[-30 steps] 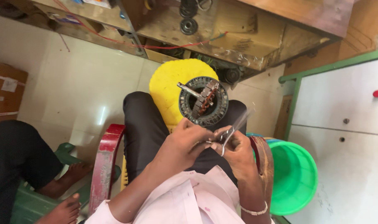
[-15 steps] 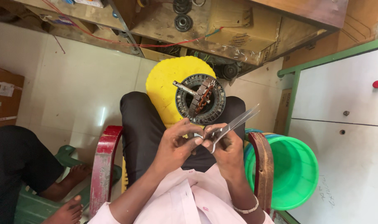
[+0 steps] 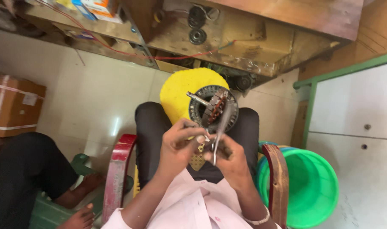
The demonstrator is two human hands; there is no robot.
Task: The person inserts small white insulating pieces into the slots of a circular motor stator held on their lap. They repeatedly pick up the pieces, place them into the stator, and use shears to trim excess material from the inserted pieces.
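Scissors point(image 3: 219, 131) pinched in right hand point(image 3: 229, 159) fingers; left hand point(image 3: 178, 144) fingers curled, touching them.

One head-worn camera looks steeply down, close over the seated person's lap point(image 3: 197, 123), floor point(image 3: 91, 97) beyond.

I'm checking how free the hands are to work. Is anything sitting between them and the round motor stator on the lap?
Nothing visible does. The left hand and right hand meet just below the stator. The right hand holds thin metal scissors whose blades already reach up over the stator's lower rim.
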